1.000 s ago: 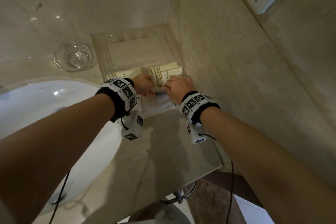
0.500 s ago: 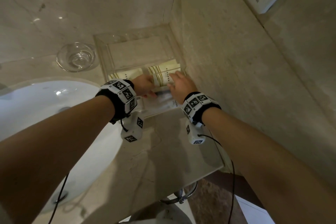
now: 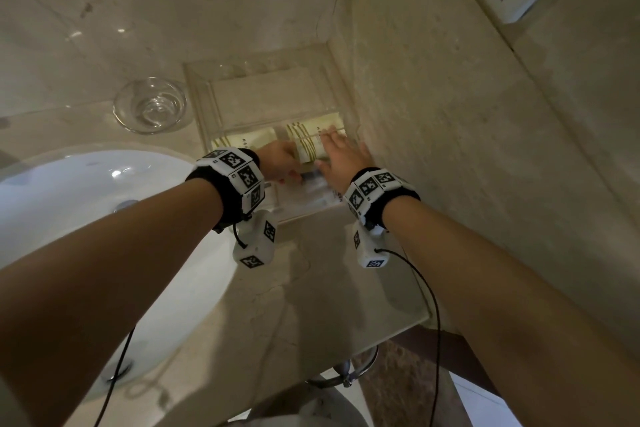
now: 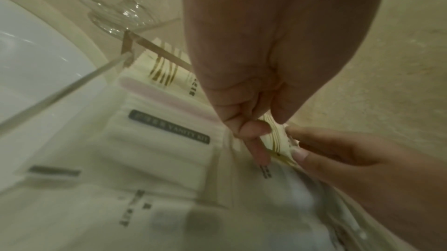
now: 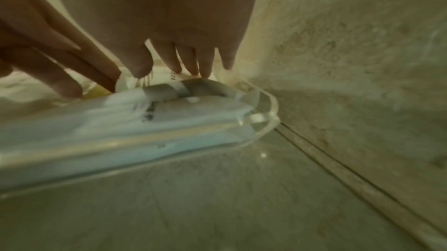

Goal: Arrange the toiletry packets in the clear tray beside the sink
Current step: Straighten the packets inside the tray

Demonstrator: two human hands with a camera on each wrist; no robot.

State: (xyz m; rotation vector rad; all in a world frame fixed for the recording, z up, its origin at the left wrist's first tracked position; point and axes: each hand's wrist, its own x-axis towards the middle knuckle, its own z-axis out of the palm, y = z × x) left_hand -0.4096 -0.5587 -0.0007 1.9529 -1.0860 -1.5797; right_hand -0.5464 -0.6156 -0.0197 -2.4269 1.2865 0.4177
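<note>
The clear tray (image 3: 266, 97) stands in the counter's corner against the wall. One cream packet with gold stripes (image 3: 247, 141) lies in its left half. A second cream packet (image 3: 304, 146) lies to the right of it, with both hands on it. My left hand (image 3: 292, 168) pinches its near end between thumb and curled fingers (image 4: 251, 130). My right hand (image 3: 334, 144) lies over its right part with fingers straight, and the fingertips (image 5: 191, 67) press down. White packets (image 5: 121, 121), one marked vanity kit (image 4: 167, 130), fill the tray's near side.
A small glass bowl (image 3: 150, 104) stands left of the tray. The white sink (image 3: 69, 204) lies at the left. The marble wall (image 3: 450, 149) runs close along the tray's right rim (image 5: 268, 113). The counter ends at its front edge (image 3: 398, 326).
The right hand's fingers have uncurled from the striped packet and now lie flat on it. The packet has gone down and back into the tray. The left hand has hardly moved.
</note>
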